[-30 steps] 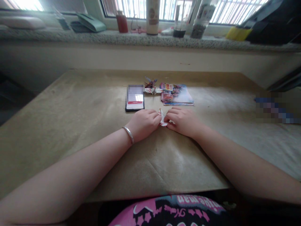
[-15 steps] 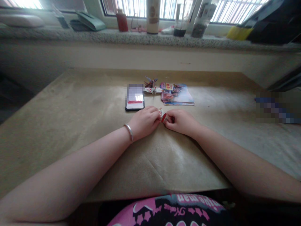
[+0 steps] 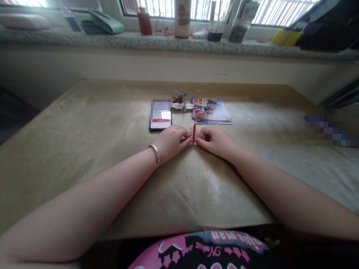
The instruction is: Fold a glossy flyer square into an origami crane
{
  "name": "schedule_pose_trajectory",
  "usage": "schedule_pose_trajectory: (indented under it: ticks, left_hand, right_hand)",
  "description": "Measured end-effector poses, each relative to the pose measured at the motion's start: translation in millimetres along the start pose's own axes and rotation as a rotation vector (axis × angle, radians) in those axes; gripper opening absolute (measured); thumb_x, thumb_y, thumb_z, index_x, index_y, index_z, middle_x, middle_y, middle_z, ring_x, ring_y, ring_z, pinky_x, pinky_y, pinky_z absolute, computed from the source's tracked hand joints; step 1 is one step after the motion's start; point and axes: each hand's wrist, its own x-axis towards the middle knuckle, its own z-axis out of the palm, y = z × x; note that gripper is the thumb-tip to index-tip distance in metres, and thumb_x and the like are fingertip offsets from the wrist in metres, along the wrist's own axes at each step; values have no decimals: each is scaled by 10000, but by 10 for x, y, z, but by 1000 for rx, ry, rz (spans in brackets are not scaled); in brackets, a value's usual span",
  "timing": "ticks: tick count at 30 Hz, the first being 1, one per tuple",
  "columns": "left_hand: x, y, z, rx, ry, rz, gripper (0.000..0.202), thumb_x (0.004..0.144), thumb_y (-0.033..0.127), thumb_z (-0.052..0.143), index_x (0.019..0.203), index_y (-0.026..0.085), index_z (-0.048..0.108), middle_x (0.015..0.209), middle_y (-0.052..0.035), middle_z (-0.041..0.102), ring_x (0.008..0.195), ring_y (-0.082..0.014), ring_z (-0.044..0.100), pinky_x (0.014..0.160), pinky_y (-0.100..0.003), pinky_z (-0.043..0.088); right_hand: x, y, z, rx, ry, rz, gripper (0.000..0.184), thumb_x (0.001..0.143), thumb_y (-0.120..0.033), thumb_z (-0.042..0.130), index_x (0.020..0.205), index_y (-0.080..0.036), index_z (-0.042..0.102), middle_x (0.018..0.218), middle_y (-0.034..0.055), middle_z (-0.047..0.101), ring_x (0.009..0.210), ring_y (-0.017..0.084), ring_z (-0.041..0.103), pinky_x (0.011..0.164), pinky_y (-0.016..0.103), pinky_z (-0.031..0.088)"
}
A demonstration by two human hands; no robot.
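A small folded paper piece point(image 3: 193, 135), red and white, stands on edge between my two hands on the brown paper-covered table point(image 3: 98, 127). My left hand point(image 3: 169, 142), with a silver bracelet on the wrist, pinches it from the left. From the right, my right hand point(image 3: 214, 141) pinches it with curled fingers. Both hands rest on the table near its middle.
Just beyond my hands lie a phone point(image 3: 160, 118), a finished folded paper figure point(image 3: 180, 101) and a stack of colourful printed sheets point(image 3: 211, 111). A stone windowsill point(image 3: 168, 44) at the back holds bottles, jars and cases. A blurred object point(image 3: 331, 129) lies at the far right.
The paper piece was flattened between my fingers; now it is folded narrower and stands upright. Both hands have shifted slightly away from me.
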Motion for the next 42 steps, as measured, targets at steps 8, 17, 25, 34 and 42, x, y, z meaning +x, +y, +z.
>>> schedule_pose_trajectory:
  ticks: [8, 17, 25, 34, 42]
  left_hand:
    - [11, 8, -5, -29, 4, -75, 170, 831, 258, 638, 700, 149, 653, 760, -40, 674, 722, -148, 587, 707, -278, 455]
    - [8, 13, -13, 23, -22, -31, 239, 862, 275, 590, 664, 146, 622, 681, -25, 618, 655, -131, 528, 630, -249, 380]
    - [-22, 41, -40, 19, 38, -19, 109, 837, 262, 638, 797, 160, 633, 742, -13, 642, 683, -132, 553, 624, -235, 386]
    - [-25, -8, -19, 137, 42, 115, 194, 884, 296, 594, 833, 143, 701, 803, -69, 689, 761, -168, 598, 710, -279, 458]
    - [-13, 5, -19, 189, 55, 126, 214, 897, 298, 577, 843, 175, 743, 949, -70, 691, 834, -187, 572, 768, -320, 460]
  right_hand:
    - [2, -55, 2, -44, 26, 131, 249, 801, -402, 552, 649, -205, 548, 603, -1, 586, 551, 125, 469, 510, 256, 300]
    - [7, -90, 20, -135, 18, 172, 222, 784, -404, 570, 670, -212, 571, 652, -8, 627, 577, 123, 494, 515, 258, 286]
    - [-2, -122, 7, -202, 34, 183, 232, 801, -419, 556, 688, -219, 585, 685, 0, 644, 599, 133, 511, 525, 265, 279]
    - [7, -97, 10, -209, 38, 182, 235, 793, -423, 572, 679, -218, 582, 678, 6, 644, 581, 133, 506, 516, 266, 271]
    - [2, -86, 10, -181, 69, 154, 187, 782, -400, 593, 728, -221, 586, 681, -8, 635, 586, 127, 507, 516, 257, 284]
